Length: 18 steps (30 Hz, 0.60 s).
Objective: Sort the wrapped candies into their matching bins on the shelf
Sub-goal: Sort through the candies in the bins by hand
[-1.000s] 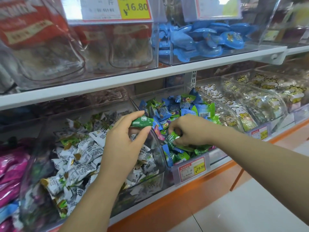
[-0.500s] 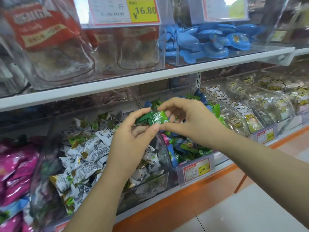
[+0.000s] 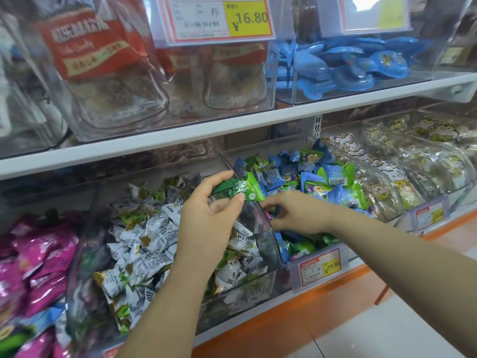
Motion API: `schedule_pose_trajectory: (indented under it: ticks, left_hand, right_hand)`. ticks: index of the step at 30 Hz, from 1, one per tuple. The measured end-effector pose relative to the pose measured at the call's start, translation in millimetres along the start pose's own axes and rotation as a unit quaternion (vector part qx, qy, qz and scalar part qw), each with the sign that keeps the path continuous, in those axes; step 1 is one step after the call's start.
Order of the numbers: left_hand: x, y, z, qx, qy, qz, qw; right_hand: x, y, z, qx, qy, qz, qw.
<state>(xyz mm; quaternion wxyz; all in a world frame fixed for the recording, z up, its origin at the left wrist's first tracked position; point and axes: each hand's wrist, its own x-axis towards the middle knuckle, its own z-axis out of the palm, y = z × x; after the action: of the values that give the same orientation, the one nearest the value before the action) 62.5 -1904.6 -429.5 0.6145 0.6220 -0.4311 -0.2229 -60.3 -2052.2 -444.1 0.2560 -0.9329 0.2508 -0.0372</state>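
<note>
Filling the lower middle of the frame, the white-candy bin (image 3: 268,244) sits beside the blue-and-green bin (image 3: 296,248). Above their shared edge, the left hand (image 3: 209,218) pinches a shiny green candy (image 3: 241,191) with white writing. I cannot tell the right hand (image 3: 296,213) grip.

Green candy (image 3: 238,191) in my left hand (image 3: 209,220): bright green wrapper, white characters, small white round mark. White candies (image 3: 154,237) below it: black print, green and gold patches. Blue-green candies (image 3: 317,177) next toward the shelf's right end: mixed blue and lime, one with a white barcode patch. Left end: magenta packets (image 3: 33,254). Right end: clear packs (image 3: 387,188) with white-and-yellow cartoon animals. Upper shelf: red-and-white bags (image 3: 87,45), glossy blue pieces (image 3: 348,65). Price tags (image 3: 320,266): white, yellow block, red border. Shelf board (image 3: 232,127) white, base strip (image 3: 284,315) orange.
</note>
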Motion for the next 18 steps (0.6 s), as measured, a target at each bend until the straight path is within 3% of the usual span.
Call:
schedule_pose_trajectory:
  ticks: [6,13,18]
  left_hand:
    - [0.1,1.0,-2.9,0.000,0.005,0.013,1.000]
    - [-15.3,12.8,-25.1,0.058,-0.001,0.068,0.996]
    - [-42.8,26.8,-72.6,0.102,0.011,0.111,0.988]
  right_hand:
    - [-2.0,-4.3,-5.7,0.025,0.067,0.014,0.997]
    - [-36.7,-42.6,-9.8,0.078,0.334,-0.007,0.939]
    - [-50.5,-102.3,7.5,0.034,0.295,-0.074,0.952]
